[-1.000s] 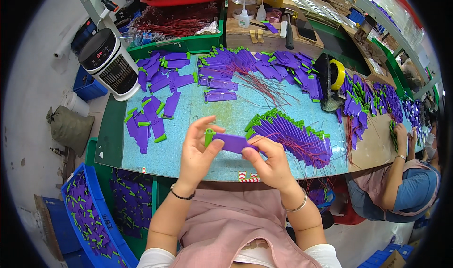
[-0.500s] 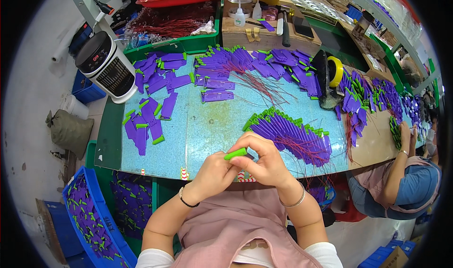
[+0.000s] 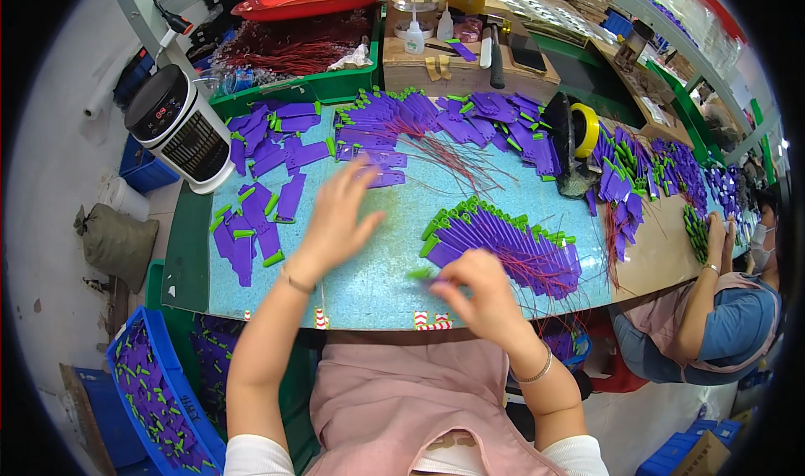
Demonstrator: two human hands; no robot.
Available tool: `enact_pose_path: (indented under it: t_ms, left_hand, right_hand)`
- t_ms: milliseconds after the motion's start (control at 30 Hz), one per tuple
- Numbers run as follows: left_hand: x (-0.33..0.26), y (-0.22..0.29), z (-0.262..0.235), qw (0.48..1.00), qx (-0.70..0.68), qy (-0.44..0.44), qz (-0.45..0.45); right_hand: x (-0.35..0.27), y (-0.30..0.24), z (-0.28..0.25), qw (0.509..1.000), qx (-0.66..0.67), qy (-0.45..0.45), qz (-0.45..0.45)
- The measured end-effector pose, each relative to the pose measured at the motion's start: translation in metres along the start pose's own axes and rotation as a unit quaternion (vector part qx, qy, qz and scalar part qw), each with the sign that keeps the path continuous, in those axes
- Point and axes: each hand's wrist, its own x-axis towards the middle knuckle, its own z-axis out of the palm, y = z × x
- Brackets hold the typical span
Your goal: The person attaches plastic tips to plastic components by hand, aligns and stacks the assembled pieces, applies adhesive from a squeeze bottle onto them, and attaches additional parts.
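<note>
Two hands work over a turquoise desk (image 3: 394,266). Purple tags (image 3: 277,153) lie at eleven o'clock. Left hand (image 3: 335,216), fingers spread, hovers blurred. Right hand (image 3: 474,296) pinches a blurred purple-green tag (image 3: 423,275), partly hidden, beside a fanned stack (image 3: 503,237).

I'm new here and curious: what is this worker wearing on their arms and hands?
Both hands are bare, no gloves. The left hand has a thin dark band at its wrist; the right hand has a slim silvery bangle. Forearms are uncovered, with short white sleeves under a pink apron.
</note>
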Motion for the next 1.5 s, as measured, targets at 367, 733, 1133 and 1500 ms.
enact_pose_path:
  t_ms: [367, 733, 1133, 1500]
  left_hand:
    - [-0.007, -0.031, 0.009, 0.991, 0.092, -0.097, -0.024]
    - [-0.061, 0.014, 0.008, 0.993, 0.013, 0.071, -0.09]
    - [-0.067, 0.051, -0.013, 0.772, -0.567, 0.066, -0.28]
    - [-0.076, 0.058, -0.009, 0.848, -0.454, 0.11, -0.249]
  right_hand:
    - [0.074, 0.1, -0.051, 0.939, -0.327, 0.105, 0.018]
    - [0.091, 0.131, -0.069, 0.907, -0.359, 0.075, 0.208]
    - [0.044, -0.013, 0.011, 0.979, 0.183, -0.084, 0.03]
    - [0.031, -0.015, 0.03, 0.987, 0.029, 0.03, 0.158]
